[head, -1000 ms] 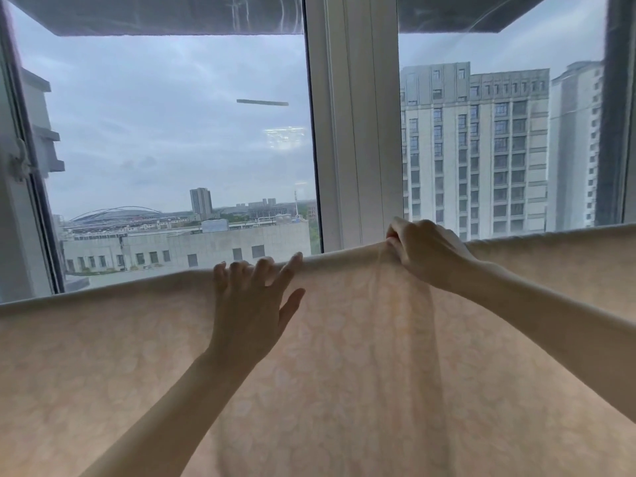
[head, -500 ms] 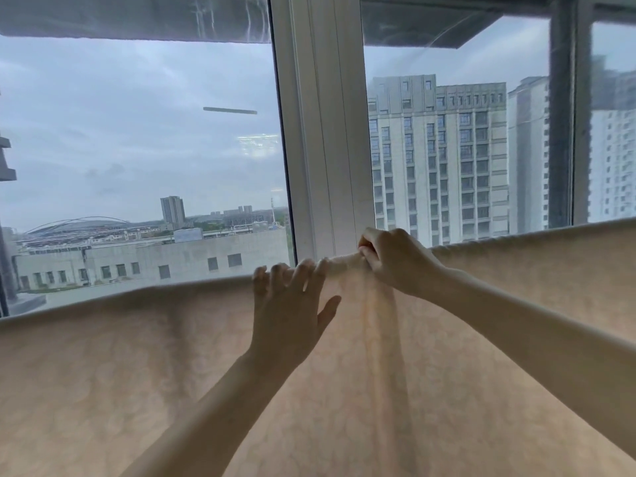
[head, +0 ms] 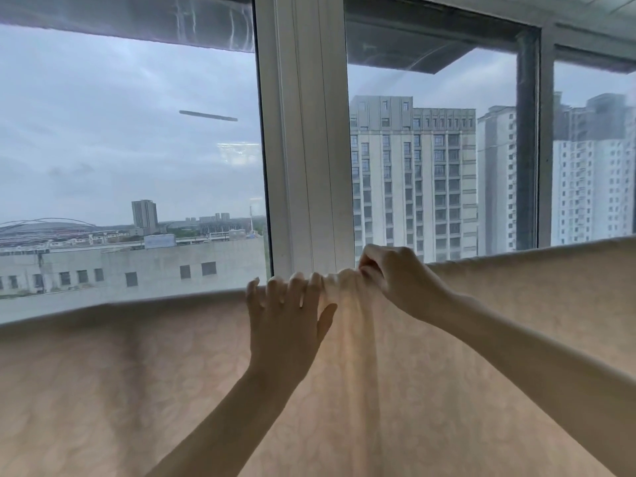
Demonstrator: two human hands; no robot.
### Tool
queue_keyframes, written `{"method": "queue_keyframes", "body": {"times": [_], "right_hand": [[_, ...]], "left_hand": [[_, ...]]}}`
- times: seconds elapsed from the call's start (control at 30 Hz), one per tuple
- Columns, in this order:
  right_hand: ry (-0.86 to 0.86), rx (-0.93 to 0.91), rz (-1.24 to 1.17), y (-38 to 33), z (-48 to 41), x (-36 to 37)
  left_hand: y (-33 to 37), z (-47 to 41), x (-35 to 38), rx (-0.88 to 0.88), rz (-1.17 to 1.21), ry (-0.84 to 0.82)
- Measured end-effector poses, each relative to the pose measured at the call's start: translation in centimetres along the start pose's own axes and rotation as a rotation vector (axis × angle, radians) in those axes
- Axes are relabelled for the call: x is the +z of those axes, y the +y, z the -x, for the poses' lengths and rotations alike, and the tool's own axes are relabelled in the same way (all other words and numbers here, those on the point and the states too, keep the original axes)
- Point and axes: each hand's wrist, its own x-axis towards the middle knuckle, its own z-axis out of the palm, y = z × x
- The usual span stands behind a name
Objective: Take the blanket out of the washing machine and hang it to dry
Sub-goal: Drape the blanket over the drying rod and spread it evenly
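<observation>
From where I'm standing there's only the one angle, head-height and looking at the window. The blanket (head: pixel 137 390) is up already: pale peachy-beige with a faint flowery pattern, draped across the whole lower half of the view, its top edge running in a line from the left side to the right. Can't see what it's hanging over, the fabric covers it.

The left hand (head: pixel 285 325) is flat against the cloth, fingers straight and a little spread, with the tips right at the top edge and the thumb out to the side. It isn't gripping anything, just resting on the fabric. The right hand (head: pixel 395 280) is just beside it, knuckles curled, pinching a bunched bit of the top edge. A few folds run down the cloth from that spot, and light shines through them.

Behind it all is the white window post (head: pixel 306 149), directly above the hands. Through the glass there's a grey cloudy sky, a low building (head: pixel 137 270) on the left and a tall apartment block (head: pixel 413 173) on the right.
</observation>
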Motion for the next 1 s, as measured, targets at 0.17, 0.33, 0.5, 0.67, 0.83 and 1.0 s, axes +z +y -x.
{"method": "queue_keyframes", "body": {"times": [0.17, 0.33, 0.5, 0.67, 0.83, 1.0], "right_hand": [[0.073, 0.203, 0.015, 2.7, -1.0, -0.5], [0.092, 0.309, 0.056, 4.5, 0.1, -0.9], [0.084, 0.344, 0.066, 4.3, 0.2, -1.0], [0.123, 0.297, 0.044, 3.7, 0.7, -0.8], [0.115, 0.25, 0.007, 4.4, 1.0, -1.1], [0.07, 0.188, -0.046, 6.0, 1.3, -1.7]], "left_hand": [[-1.4, 0.1, -0.2, 0.007, 0.01, 0.012], [-1.1, -0.3, -0.4, 0.015, -0.027, -0.075], [0.8, -0.9, -0.4, 0.028, -0.025, -0.138], [3.4, -1.6, -0.1, 0.062, 0.019, -0.124], [5.9, -2.6, 0.3, 0.055, 0.044, -0.114], [8.1, -3.3, 0.8, 0.029, 0.062, -0.087]]}}
